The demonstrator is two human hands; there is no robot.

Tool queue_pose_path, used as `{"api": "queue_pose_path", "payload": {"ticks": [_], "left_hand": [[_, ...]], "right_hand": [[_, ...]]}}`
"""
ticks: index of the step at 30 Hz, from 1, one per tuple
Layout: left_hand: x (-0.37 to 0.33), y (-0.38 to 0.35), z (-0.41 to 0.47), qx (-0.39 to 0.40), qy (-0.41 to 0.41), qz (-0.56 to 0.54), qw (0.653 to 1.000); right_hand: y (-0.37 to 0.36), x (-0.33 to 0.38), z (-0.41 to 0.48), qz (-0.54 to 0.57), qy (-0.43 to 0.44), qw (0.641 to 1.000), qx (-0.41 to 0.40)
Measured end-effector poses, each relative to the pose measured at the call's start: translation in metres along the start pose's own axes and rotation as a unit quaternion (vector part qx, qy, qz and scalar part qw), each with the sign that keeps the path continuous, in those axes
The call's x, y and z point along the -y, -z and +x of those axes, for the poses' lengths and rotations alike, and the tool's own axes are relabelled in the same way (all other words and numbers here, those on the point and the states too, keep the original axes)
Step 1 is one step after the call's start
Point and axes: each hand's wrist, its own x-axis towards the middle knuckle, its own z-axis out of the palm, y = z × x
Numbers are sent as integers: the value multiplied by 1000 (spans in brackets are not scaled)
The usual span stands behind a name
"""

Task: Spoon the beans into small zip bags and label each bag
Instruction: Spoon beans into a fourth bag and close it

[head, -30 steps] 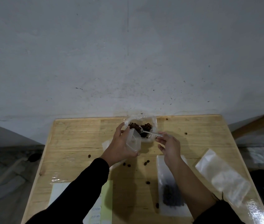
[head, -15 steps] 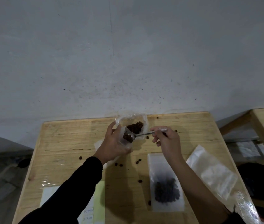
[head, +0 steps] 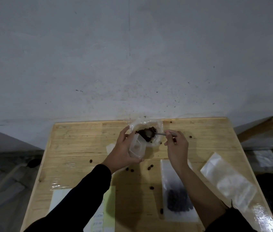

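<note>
wooden table (head: 82,141) against a grey wall (head: 132,56).

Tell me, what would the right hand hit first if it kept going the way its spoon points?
Probably the beans in the open bag: the right hand aims its spoon leftward, bowl at the pile. Depth is unclear.

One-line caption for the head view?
Left hand holds small zip bag; right hand holds spoon in the beans.
</note>
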Motion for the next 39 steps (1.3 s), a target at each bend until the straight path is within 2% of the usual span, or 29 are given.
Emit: {"api": "queue_pose_path", "payload": {"ticks": [2, 4, 7, 13, 18, 24, 27, 31, 34, 39], "left_hand": [[1, -1, -1, 1, -3, 3, 1000], [3, -2, -2, -1, -1, -2, 1000], [4, -1, -2, -4, 3, -5, 1000], [6, 0, 1, 2, 11, 0, 1000], [6, -1, 5, -12, 19, 24, 999], [9, -5, 13, -23, 52, 25, 998], [6, -6, 17, -20, 58, 16, 998], [1, -6, 19, -15, 70, 13, 997], [-2, -3, 18, -8, 68, 11, 998], [-4, 3, 12, -10, 60, 11, 998]], "right_hand": [[-9, -4, -5, 22, -43, 999, -1], [-14, -6, -8, 69, -125, 990, -8], [-17, -4, -9, 167, -238, 957, -11], [-13, 2, -6, 250, -331, 909, -25], [9, 8, 1, 249, -299, 920, -42], [44, 23, 10, 228, -196, 953, -48], [46, 30, 6, 196, -129, 972, -3], [33, 32, -3, 71, -22, 994, 78], [32, 30, -2, 91, -19, 995, 43], [40, 18, 6, 165, -91, 981, -49]]}}
